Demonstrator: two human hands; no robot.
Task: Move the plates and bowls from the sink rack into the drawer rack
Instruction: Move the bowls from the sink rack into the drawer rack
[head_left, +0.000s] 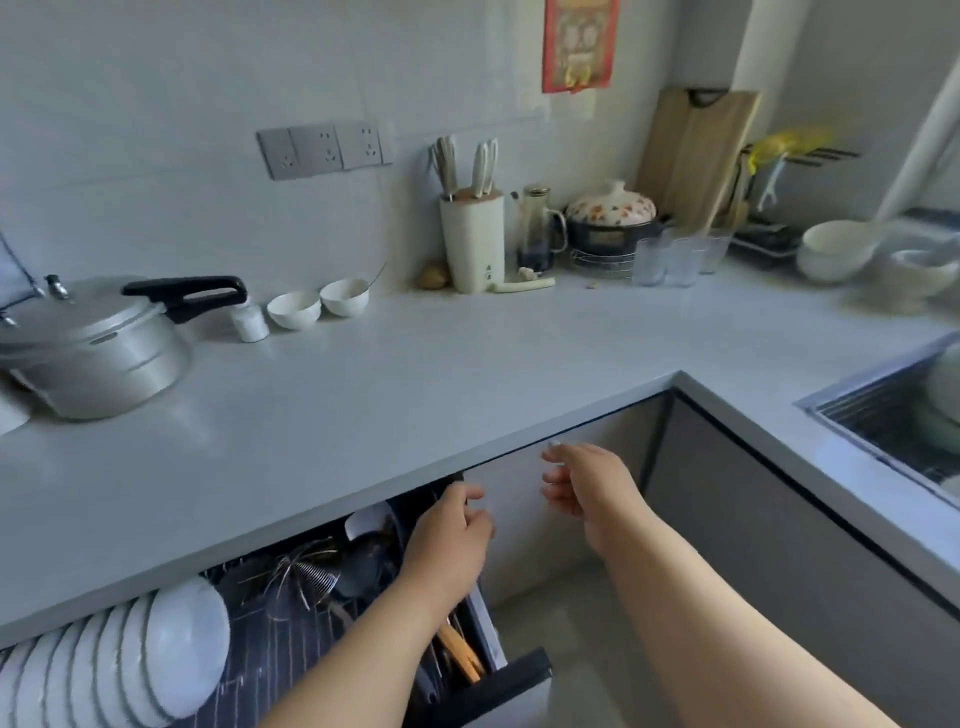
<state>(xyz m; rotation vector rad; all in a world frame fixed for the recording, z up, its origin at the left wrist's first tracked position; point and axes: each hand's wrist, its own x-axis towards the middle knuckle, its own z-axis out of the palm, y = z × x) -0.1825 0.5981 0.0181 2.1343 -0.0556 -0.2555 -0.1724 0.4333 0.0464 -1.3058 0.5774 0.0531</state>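
Plates (130, 660) cut off at edge; sink rack (904, 415) mostly hidden.

Soft, cool daylight fills the scene, brightest at the far right, leaving a pale sheen on the countertop (363, 395) and a highlight on the pressure cooker (88, 348) at the left. Under the counter's overhang the open drawer (311, 587) lies in deep shadow. The wide lens bows the counter edge and wall lines toward the frame's borders. Overall sharpness is low, with smeared fingertips and hazy bowls (836, 249) far right
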